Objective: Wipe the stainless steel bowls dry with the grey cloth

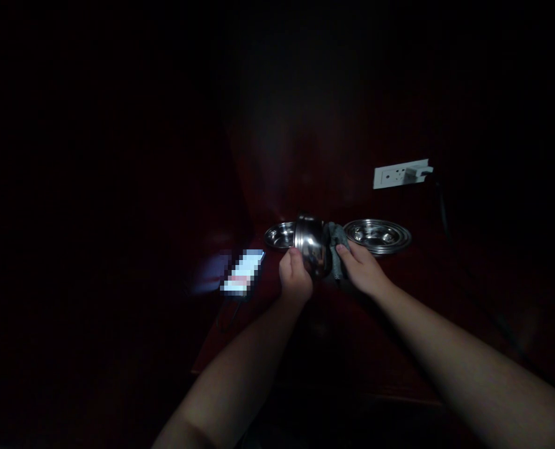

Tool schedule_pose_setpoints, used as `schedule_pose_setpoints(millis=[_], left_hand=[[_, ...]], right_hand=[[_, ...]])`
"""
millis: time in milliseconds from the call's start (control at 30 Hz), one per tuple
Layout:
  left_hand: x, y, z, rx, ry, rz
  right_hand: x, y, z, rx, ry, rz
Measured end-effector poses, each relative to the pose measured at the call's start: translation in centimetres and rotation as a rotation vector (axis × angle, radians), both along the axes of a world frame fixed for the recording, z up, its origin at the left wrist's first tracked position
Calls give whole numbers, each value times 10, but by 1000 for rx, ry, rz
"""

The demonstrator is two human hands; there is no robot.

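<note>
My left hand [297, 275] grips a shiny steel bowl [311, 244] that is tipped on its side above the dark red table, its base turned to the right. The thumb lies near the rim, and the other fingers are mostly hidden behind the bowl. In my right hand [360, 267] is a bunched grey cloth [336, 240], pinched under the thumb and held against or right beside the bowl's base; contact is hard to make out. Behind the bowl, partly covered by it, a shallow steel dish [277, 236] rests on the table.
Stacked steel plates [401, 239] stand at the right, behind my right hand. A lit phone [244, 272] with a cable lies by the table's left edge. A white wall socket [401, 174] holds a plug, its dark cord hanging down. Deep darkness hides the surroundings.
</note>
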State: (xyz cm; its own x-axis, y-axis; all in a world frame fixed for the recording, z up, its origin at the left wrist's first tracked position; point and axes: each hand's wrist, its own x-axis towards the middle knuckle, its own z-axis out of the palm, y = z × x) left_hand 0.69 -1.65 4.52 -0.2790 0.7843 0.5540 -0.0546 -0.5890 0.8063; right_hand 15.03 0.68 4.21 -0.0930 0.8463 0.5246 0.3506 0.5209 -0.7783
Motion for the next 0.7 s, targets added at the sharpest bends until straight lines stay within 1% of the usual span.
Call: schedule_pose_setpoints(millis=[133, 233, 367, 533, 700], left_hand=[[-1, -3, 2, 21, 65, 72], [-1, -4, 2, 21, 93, 92], [-2, -3, 1, 10, 95, 93], [-1, -2, 0, 35, 54, 58], [-1, 0, -2, 23, 37, 47]], right_hand=[[-1, -2, 2, 7, -23, -32], [-1, -3, 3, -1, -34, -35], [-1, -3, 3, 2, -34, -26], [-1, -3, 2, -2, -19, -17], [-1, -3, 2, -1, -22, -20]])
